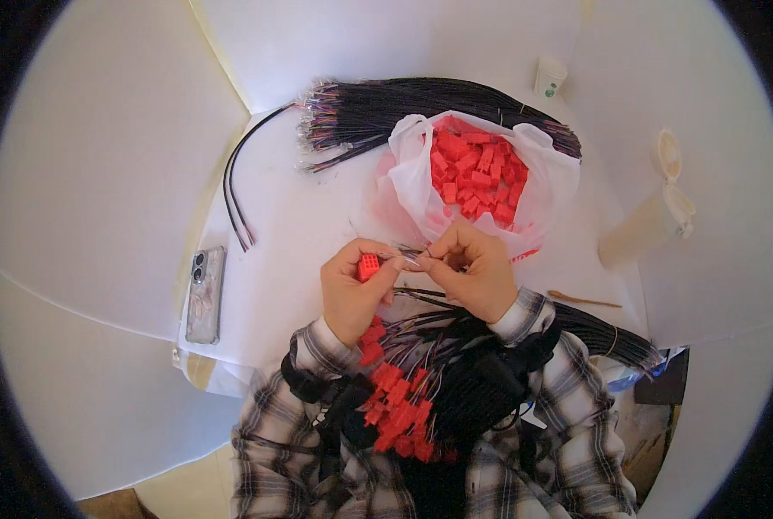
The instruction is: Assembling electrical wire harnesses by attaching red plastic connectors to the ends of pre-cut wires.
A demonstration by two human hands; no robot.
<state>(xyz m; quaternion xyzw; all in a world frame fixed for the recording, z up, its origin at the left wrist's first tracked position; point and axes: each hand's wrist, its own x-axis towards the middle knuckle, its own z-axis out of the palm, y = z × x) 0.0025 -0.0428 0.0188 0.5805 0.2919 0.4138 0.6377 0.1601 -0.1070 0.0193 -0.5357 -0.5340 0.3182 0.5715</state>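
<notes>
White table spread across the middle of the view, walled in by white boards at 9 and 12 o'clock. Large bundle of black wires lying across the top of it at 12 o'clock, stripped ends fanned toward 9. Just below, at 1 o'clock from the hands, white plastic bag gaping open, heaped with loose red connector housings. In the lap at 6 o'clock, a mass of finished wires with red housings already on, draped over a plaid shirt. Pale bottle with flip lid tipped at 3 o'clock; small white cup at 1 o'clock; phone flat at 9 o'clock; two stray black wires curving at 10 o'clock; thin brown stick at 3 o'clock. Left hand closed round one red connector housing, thumb and fingers pinching it, socket face turned up toward the camera. Right hand pinched on a wire end, tip pointing toward 9 o'clock, straight at the housing. Long axis of the wire running roughly 3 to 9, housing just beside its tip, nearly touching; contact itself too small to tell. Housing held at 9 o'clock from the right grip, so right hand nearer the wire, left nearer the sockets.
</notes>
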